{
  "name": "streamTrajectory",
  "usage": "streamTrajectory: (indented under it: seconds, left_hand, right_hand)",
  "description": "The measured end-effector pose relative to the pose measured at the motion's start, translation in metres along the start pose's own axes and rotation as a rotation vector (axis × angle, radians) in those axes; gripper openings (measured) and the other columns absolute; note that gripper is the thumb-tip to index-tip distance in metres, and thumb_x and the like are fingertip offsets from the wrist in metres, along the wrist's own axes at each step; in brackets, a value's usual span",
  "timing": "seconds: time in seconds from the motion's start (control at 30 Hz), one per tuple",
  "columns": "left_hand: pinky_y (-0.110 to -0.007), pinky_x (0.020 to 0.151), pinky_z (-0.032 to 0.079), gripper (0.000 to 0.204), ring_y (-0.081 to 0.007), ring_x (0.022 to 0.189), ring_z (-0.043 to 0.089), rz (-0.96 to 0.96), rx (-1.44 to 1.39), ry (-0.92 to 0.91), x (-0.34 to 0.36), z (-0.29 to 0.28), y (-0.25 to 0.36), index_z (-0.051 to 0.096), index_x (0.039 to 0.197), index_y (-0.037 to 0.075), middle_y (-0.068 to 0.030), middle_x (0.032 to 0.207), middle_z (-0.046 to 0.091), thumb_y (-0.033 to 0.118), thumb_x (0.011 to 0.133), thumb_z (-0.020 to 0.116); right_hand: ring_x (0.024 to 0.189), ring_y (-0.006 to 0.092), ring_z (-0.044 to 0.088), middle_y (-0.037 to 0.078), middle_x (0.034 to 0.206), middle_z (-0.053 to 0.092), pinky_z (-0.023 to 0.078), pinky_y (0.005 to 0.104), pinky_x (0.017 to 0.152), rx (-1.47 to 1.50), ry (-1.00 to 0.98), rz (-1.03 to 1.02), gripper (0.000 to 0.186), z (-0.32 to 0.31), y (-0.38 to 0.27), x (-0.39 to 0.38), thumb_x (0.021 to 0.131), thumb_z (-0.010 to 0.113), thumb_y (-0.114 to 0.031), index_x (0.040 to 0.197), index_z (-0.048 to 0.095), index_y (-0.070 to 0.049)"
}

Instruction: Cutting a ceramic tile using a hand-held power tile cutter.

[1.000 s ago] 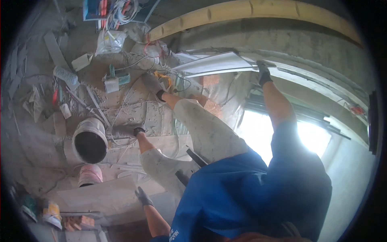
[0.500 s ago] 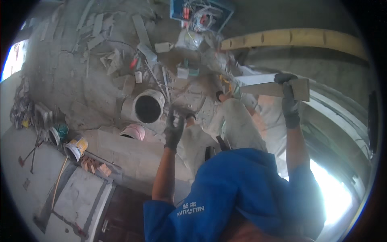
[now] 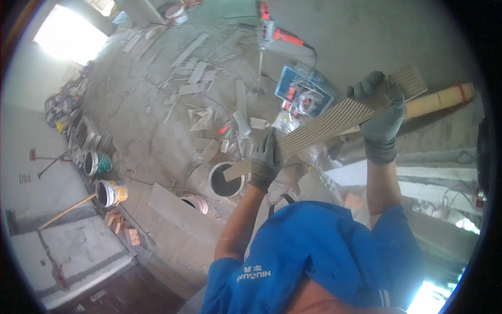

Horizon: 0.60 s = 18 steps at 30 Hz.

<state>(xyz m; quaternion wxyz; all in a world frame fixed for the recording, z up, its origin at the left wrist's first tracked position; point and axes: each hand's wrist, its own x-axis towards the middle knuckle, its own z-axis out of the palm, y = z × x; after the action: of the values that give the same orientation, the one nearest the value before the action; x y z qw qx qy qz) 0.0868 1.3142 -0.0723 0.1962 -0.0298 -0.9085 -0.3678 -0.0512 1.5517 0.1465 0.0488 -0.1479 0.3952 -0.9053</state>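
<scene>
A long, narrow tile strip [image 3: 324, 127] slants across in front of me, its face covered with combed grey ridges that look like mortar. My left hand [image 3: 265, 161], in a grey glove, is closed around its lower left part. Past that hand a smooth, pale end sticks out over a bucket [image 3: 226, 186]. Toward the upper right end, my gloved right hand [image 3: 384, 112] grips the strip, fingers over its upper edge. The strip's underside is hidden.
Beyond the strip lie a blue tray [image 3: 288, 86] with cables and a red-and-grey power mixer or drill [image 3: 265, 34]. Tile offcuts [image 3: 197, 72] litter the floor. Leftward are a yellow-and-white bucket [image 3: 117, 193], bricks [image 3: 116, 222] and a wall. A long yellow beam [image 3: 439, 102] lies right.
My left hand, empty before, has come up and taken hold of the strip. The strip has swung into a slant with its ridged face showing. My view has shifted, revealing more floor.
</scene>
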Motion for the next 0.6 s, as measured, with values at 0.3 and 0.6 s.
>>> streamTrajectory:
  seconds: [0.3,0.6]
  left_hand:
    - [-0.03,0.079,0.054,0.033,-0.0122,0.09,0.068,-0.348,-0.569,-0.16,0.006,-0.135,-0.019,0.066,0.129,0.001,-0.0054,0.097,0.074,0.018,0.101,0.065]
    - [-0.035,0.084,0.058,0.037,-0.0193,0.093,0.07,-0.371,-1.114,-0.096,0.044,-0.185,0.019,0.061,0.134,-0.001,-0.0107,0.105,0.073,0.023,0.106,0.057]
  right_hand:
    - [0.134,0.0231,0.052,0.015,0.149,0.051,0.042,0.0409,0.113,-0.374,-0.316,-0.002,0.066,0.087,0.075,0.024,0.107,0.052,-0.039,0.156,0.033,0.001]
    - [0.136,0.0266,0.05,0.02,0.146,0.052,0.04,0.04,0.115,-0.701,-0.448,0.373,0.071,0.021,0.213,-0.088,0.098,0.07,-0.03,0.152,0.038,0.002]
